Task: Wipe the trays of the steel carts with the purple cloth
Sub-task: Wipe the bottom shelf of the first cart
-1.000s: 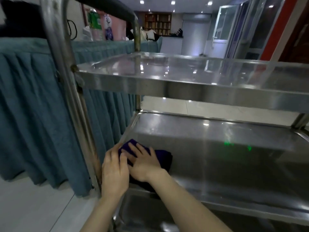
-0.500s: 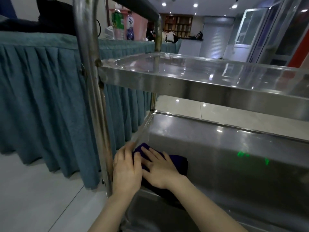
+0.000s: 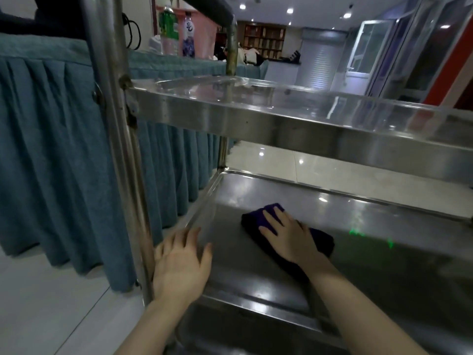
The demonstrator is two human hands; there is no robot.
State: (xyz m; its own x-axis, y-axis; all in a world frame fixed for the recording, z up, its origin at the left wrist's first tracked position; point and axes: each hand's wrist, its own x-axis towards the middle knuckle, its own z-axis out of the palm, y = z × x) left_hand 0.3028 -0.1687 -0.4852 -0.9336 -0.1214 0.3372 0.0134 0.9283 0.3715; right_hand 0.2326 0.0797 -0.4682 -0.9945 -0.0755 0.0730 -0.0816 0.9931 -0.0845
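Note:
The purple cloth (image 3: 258,216) lies folded on the middle tray (image 3: 371,226) of the steel cart, a little in from the tray's left rim. My right hand (image 3: 286,234) presses flat on the cloth with straight fingers. My left hand (image 3: 179,262) rests on the tray's near left corner beside the cart's upright post (image 3: 120,160), its fingers spread and holding nothing. The top tray (image 3: 281,116) hangs above both hands. A bottom tray (image 3: 230,331) shows below my forearms.
A table skirted in teal cloth (image 3: 51,149) stands close on the left, with two bottles (image 3: 179,32) on top. The cart's dark handle (image 3: 204,6) crosses overhead. Pale floor tiles (image 3: 51,316) lie at the lower left, and glass doors stand far right.
My right hand has slid the cloth away from the left corner, to the right and farther into the tray. My left hand has come off the cloth and now rests at the corner.

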